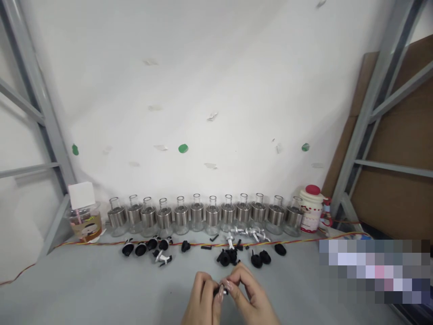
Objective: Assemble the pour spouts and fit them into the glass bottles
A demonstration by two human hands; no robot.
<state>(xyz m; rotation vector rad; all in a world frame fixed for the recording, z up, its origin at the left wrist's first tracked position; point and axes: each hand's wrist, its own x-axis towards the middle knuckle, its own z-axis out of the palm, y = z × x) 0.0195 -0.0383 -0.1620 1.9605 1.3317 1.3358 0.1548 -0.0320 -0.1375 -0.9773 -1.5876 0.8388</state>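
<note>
we have both hands low at the near edge of the table (pixel 84 289), fingertips meeting over one small black part (pixel 217 291). our left hand (pixel 203 298) pinches it from the left and our right hand (pixel 248 295) closes on it from the right, where a pale bit shows between the fingers. the part is mostly hidden by the fingers, so we cannot tell its exact shape.

to do this fit well, we judge it best to keep the two pieces lined up straight, press or twist with the fingertips only, and hold the work just above the table so nothing rolls off if it slips.

just beyond our hands lies a scatter of black caps (pixel 228 257) and silver spouts (pixel 248 232), and behind them a row of glass bottles (pixel 197 216) stands along the wall (pixel 216 90). a red-lidded mug (pixel 313 214) stands at the row's right end and a plastic cup (pixel 84 221) at the left.
</note>
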